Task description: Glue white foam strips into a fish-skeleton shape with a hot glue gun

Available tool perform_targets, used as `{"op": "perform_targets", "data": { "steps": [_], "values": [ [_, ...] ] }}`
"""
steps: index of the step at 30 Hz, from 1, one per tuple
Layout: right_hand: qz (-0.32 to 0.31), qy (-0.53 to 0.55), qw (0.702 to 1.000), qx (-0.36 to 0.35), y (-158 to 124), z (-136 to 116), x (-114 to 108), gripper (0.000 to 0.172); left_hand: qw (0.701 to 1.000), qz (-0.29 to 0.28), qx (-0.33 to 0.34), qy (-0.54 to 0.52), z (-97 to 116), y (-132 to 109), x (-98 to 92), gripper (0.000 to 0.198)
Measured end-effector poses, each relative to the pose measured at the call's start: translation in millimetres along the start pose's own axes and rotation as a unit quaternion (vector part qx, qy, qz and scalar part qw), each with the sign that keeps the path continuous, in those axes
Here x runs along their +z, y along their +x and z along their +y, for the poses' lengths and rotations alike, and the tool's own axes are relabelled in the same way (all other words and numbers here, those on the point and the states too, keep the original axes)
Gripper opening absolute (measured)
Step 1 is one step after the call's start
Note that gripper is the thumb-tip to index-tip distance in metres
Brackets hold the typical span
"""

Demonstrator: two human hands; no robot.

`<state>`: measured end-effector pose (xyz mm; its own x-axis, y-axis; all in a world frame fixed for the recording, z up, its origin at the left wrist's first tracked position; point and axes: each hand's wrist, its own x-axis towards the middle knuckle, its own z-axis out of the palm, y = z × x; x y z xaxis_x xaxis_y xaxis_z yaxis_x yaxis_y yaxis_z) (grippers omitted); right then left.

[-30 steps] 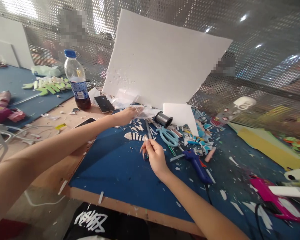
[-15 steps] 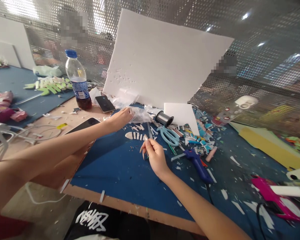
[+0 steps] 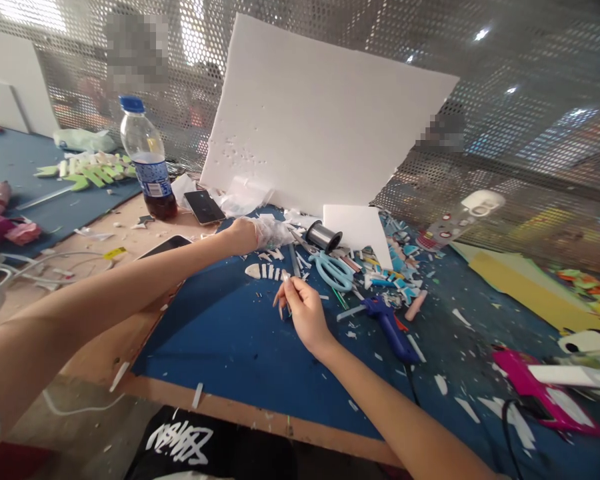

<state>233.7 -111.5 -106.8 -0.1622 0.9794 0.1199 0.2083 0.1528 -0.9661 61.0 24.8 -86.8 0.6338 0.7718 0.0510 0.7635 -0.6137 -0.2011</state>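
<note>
My left hand (image 3: 243,235) reaches into a clear plastic bag (image 3: 274,233); the film and white bits cover its fingers, so their grip is hidden. Nearer to me, my right hand (image 3: 304,308) pinches thumb and forefinger together, the other fingers loosely curled. Whatever may be between those fingertips is too small to make out. Just left of them lies a row of white pieces (image 3: 264,271), with a rounded tip and several narrow segments, on the blue mat (image 3: 215,333). A spool of thin wire or line (image 3: 324,235) and light-blue-handled scissors (image 3: 334,272) sit right of the bag.
A blue glue gun (image 3: 391,328) and a pink tool (image 3: 545,393) lie to the right among scraps. Behind stands a white foam board (image 3: 325,120). A drink bottle (image 3: 151,173) and a phone (image 3: 204,207) are at the back left.
My left hand has gone from above the plastic bag into it, its fingers now covered. My right hand keeps its pinch beside the white pieces. The whole view has shifted slightly.
</note>
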Motion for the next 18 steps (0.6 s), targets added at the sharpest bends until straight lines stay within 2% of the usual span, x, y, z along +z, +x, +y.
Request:
{"op": "perform_targets", "data": {
  "steps": [7,13,18],
  "values": [
    [0.008,-0.002,1.0,-0.007,0,-2,0,0.042,1.0,-0.019,0.001,0.002,10,-3,-3.5,0.019],
    [-0.008,0.017,1.0,0.001,0,-3,0,0.042,0.999,-0.035,0.005,0.007,9,-2,-10.1,0.024],
    [-0.013,0.024,1.0,0.005,0,-1,0,0.042,1.0,-0.028,0.013,0.002,8,-6,-11.7,0.019]
  ]
}}
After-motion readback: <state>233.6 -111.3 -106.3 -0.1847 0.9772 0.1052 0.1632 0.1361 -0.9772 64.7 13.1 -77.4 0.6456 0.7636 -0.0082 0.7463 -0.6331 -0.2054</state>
